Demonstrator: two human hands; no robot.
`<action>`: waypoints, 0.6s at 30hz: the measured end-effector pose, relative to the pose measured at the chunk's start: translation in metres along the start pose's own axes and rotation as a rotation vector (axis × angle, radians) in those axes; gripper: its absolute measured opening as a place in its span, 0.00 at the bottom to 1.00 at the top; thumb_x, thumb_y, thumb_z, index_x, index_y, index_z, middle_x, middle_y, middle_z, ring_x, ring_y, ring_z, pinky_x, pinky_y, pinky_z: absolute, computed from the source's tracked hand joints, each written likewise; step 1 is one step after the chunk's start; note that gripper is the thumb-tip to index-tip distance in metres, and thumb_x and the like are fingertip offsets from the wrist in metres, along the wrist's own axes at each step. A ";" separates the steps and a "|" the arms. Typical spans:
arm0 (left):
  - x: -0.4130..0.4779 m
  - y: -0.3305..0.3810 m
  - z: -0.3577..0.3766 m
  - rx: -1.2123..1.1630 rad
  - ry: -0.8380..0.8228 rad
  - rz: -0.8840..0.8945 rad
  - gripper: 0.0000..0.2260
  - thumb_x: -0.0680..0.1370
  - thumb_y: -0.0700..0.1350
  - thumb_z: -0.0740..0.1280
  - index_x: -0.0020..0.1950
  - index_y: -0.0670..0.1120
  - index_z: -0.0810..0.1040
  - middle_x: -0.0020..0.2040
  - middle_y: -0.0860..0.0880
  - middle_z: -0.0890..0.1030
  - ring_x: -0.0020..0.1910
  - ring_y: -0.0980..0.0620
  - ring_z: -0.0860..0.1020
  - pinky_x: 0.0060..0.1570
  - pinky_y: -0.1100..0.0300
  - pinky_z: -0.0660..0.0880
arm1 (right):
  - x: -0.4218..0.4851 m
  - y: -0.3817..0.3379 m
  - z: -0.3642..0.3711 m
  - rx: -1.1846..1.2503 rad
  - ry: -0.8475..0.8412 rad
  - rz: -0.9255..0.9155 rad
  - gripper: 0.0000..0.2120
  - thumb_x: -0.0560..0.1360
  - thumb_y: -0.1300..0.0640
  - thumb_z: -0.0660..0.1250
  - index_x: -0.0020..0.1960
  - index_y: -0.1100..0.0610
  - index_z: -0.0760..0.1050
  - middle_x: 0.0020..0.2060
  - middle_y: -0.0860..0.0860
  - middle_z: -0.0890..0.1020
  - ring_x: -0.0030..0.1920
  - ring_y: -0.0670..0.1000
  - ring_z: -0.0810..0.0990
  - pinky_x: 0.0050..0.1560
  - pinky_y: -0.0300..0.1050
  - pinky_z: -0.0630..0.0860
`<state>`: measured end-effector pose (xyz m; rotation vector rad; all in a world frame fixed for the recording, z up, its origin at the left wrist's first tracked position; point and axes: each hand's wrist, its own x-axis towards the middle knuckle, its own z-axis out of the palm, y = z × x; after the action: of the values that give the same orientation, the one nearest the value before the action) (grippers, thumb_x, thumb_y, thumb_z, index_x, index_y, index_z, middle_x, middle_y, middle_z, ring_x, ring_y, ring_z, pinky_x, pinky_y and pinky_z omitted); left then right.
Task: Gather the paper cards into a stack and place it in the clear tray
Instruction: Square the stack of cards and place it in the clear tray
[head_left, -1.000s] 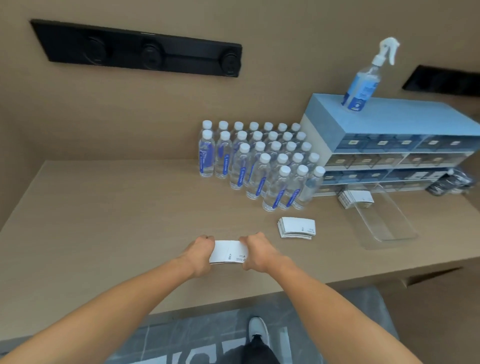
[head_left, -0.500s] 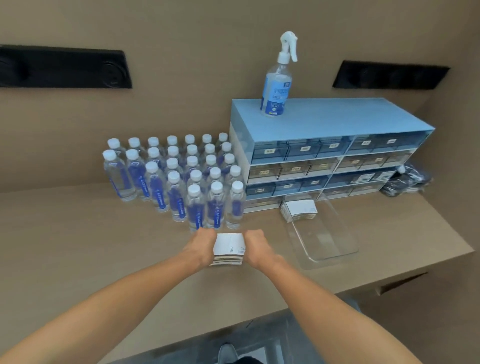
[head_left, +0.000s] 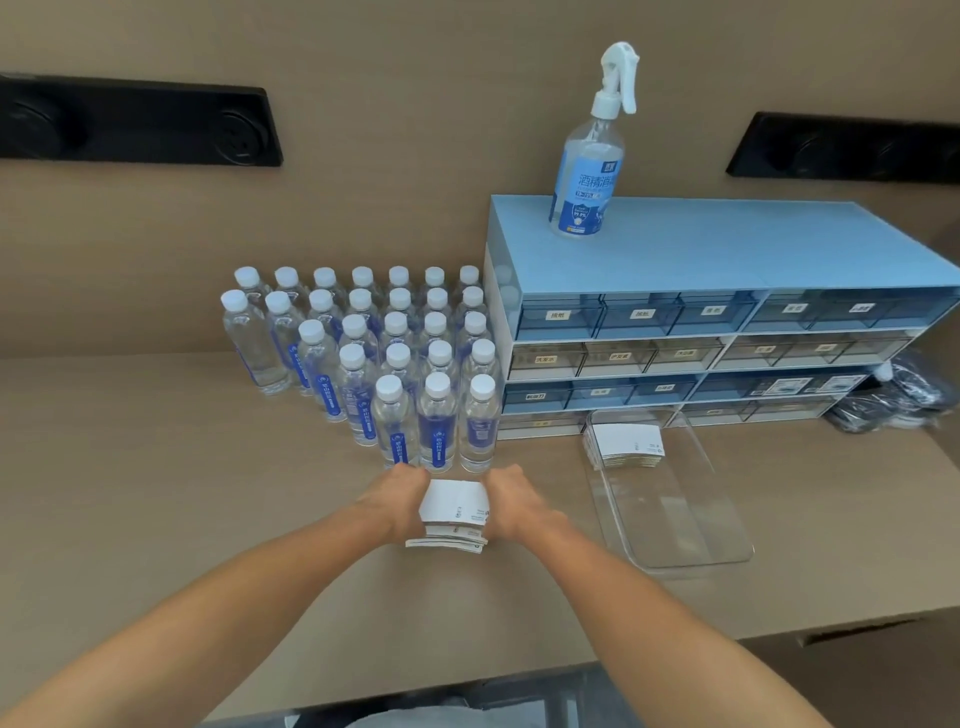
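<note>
- Squeezing a stack of paper cards (head_left: 453, 512) from both ends, the left hand (head_left: 395, 501) and the right hand (head_left: 511, 501) are facing each other on the worktop (head_left: 156, 493).
- Curling their fingers around the far edge of the stack, both hands are keeping it pinched between them; the fingertips themselves are lying hidden behind the knuckles and the cards.
- Resting on the worktop, the stack is sitting slightly fanned at its near edge, where several card edges are sticking out under the top white card.
- Standing just beyond the hands, a block of water bottles (head_left: 395, 364) with white caps and blue labels is closing off the space directly behind the stack; the nearest row is almost touching the knuckles.
- Lying to the right of the right hand, a clear tray (head_left: 680, 530) is sitting on the worktop with its long side running away from the person.
- Sitting at the far end of that tray, a second stack of cards (head_left: 626, 444) is leaving the near part of it bare.
- Backing the tray, a blue drawer cabinet (head_left: 727, 249) is carrying a spray bottle (head_left: 589, 171) on its top.
- Lying at the cabinet's right end, a dark crumpled bag (head_left: 898, 400) is staying well apart from the hands.
</note>
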<state>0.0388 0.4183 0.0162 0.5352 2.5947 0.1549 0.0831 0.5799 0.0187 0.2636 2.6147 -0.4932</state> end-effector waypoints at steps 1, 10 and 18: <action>0.004 -0.001 0.001 0.002 -0.002 0.005 0.23 0.69 0.48 0.76 0.60 0.44 0.75 0.59 0.43 0.77 0.57 0.44 0.78 0.55 0.53 0.78 | 0.002 0.001 -0.001 -0.006 0.001 0.002 0.23 0.63 0.55 0.78 0.56 0.55 0.77 0.55 0.54 0.77 0.50 0.58 0.82 0.52 0.49 0.82; 0.016 -0.012 0.029 -0.007 -0.082 -0.006 0.25 0.69 0.49 0.76 0.63 0.45 0.75 0.62 0.44 0.76 0.59 0.45 0.77 0.56 0.56 0.76 | 0.012 0.008 0.021 -0.089 -0.093 0.013 0.20 0.68 0.57 0.75 0.58 0.58 0.77 0.56 0.57 0.80 0.53 0.60 0.82 0.52 0.48 0.81; 0.021 -0.014 0.035 -0.022 -0.082 -0.003 0.24 0.70 0.47 0.75 0.64 0.43 0.75 0.62 0.43 0.75 0.61 0.43 0.77 0.58 0.55 0.76 | 0.017 0.009 0.025 -0.117 -0.077 0.020 0.17 0.70 0.58 0.73 0.59 0.58 0.77 0.56 0.58 0.80 0.54 0.61 0.82 0.52 0.48 0.79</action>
<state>0.0339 0.4138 -0.0263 0.5182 2.5114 0.1574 0.0812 0.5808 -0.0124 0.2273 2.5523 -0.3349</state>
